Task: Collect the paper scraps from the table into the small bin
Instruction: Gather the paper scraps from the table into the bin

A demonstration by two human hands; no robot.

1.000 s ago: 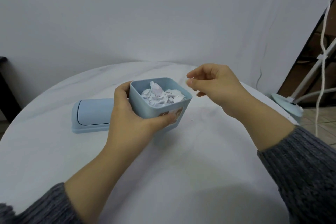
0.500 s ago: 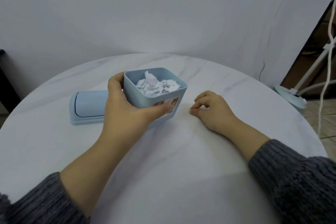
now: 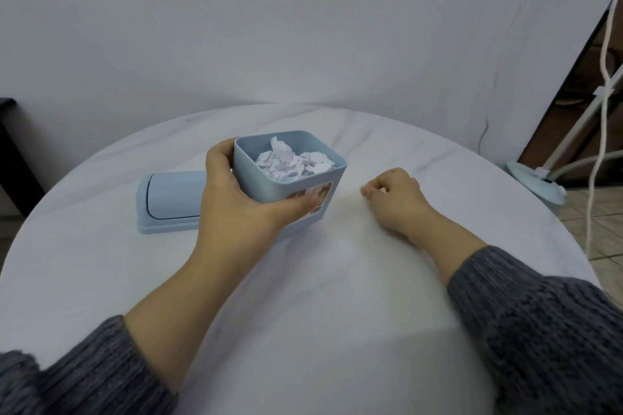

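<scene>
A small light-blue bin (image 3: 305, 194) stands on the round white table (image 3: 337, 296), filled near its rim with white paper scraps (image 3: 290, 162). My left hand (image 3: 236, 202) grips the bin from its left side, thumb across the front face with the picture label. My right hand (image 3: 394, 199) rests on the tabletop just right of the bin. Its fingers are curled, and thumb and forefinger pinch together at the table surface on what looks like a tiny pale paper scrap (image 3: 382, 191), mostly hidden by the fingers.
The bin's light-blue lid (image 3: 168, 202) lies flat on the table behind my left hand. Off the table's right edge stand a pale lamp base (image 3: 536, 185) and hanging white cords (image 3: 603, 77). A grey wall lies behind.
My right hand dropped from above the bin's rim to the tabletop right of the bin and curled into a pinch. My left hand kept its grip on the bin.
</scene>
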